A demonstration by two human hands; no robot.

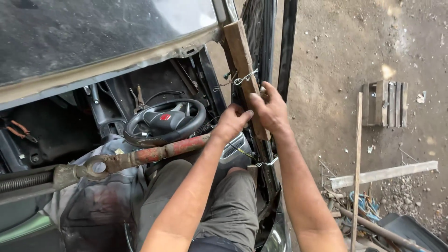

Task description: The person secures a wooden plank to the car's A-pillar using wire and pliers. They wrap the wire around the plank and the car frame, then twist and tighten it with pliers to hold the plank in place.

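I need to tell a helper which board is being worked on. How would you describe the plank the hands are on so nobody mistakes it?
Start at the steering wheel in the stripped car, then look right to the door pillar. The wooden plank runs down along it, tied on with wire twists, with the left hand and right hand on its lower part. The other boards lie loose on the dirt.

wooden batten [245,70]: you see weathered brown, streaked grey
wire ties [246,77]: pale silvery
steering wheel [165,121]: black, with a small red patch at your centre hub
jack bar [154,154]: faded red paint, rust-brown at the eye end
trousers [224,205]: olive-grey
pliers [21,130]: orange-red handles
ground [340,60]: dusty brown, speckled with pale stones
plank [385,173]: bleached grey-white
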